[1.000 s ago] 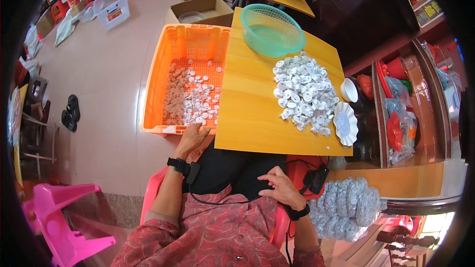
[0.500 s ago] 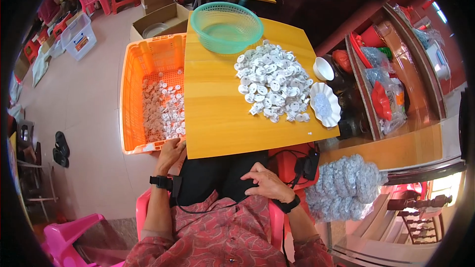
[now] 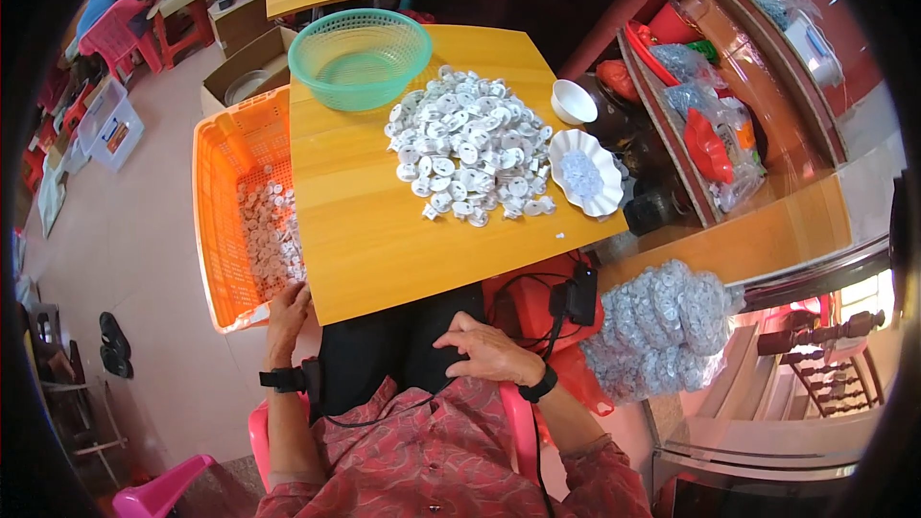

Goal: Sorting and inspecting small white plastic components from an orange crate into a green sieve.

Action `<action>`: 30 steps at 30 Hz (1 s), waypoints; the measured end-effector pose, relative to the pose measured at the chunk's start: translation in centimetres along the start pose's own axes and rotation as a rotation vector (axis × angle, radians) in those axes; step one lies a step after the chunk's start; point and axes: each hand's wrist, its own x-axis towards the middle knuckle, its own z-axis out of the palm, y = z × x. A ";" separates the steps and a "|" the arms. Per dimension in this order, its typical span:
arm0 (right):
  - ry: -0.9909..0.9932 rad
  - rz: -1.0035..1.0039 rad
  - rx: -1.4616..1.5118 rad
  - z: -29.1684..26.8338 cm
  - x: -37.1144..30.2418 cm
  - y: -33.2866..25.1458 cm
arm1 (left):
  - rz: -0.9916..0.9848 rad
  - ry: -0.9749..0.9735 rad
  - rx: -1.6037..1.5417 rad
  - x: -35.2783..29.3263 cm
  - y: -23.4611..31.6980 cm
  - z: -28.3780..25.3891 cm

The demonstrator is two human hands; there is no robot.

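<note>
My left hand [image 3: 287, 318] is at the near rim of an orange plastic crate [image 3: 213, 259], its fingers curled at the edge close to the table corner. Inside the crate lie many small white plastic pieces [image 3: 271, 221]. Over my lap hovers my right hand [image 3: 487, 350], fingers loosely bent and apart, holding nothing I can see. A large heap of white plastic pieces [image 3: 470, 149] covers part of the yellow table [image 3: 360, 259]. Behind the heap's left side is a green mesh basket [image 3: 360, 58]. To its right, a scalloped white dish [image 3: 606, 200] holds small clear pieces, beside a white bowl [image 3: 574, 102].
A dark cable [image 3: 403, 412] runs across my shirt. Bundled clear bags of pieces [image 3: 662, 331] stand right of my seat. Shelves [image 3: 758, 115] with bags rise at the right. An open cardboard box [image 3: 251, 72] sits behind the crate; black slippers [image 3: 115, 345] lie left.
The view has turned, so the table and crate appear farther left. My left hand stays at the crate's near rim. My right hand keeps nearly the same pose over my lap.
</note>
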 end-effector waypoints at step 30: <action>1.052 0.144 -0.728 -9.2 -2.1 8.1 | 0.731 0.203 0.798 -7.7 10.3 5.9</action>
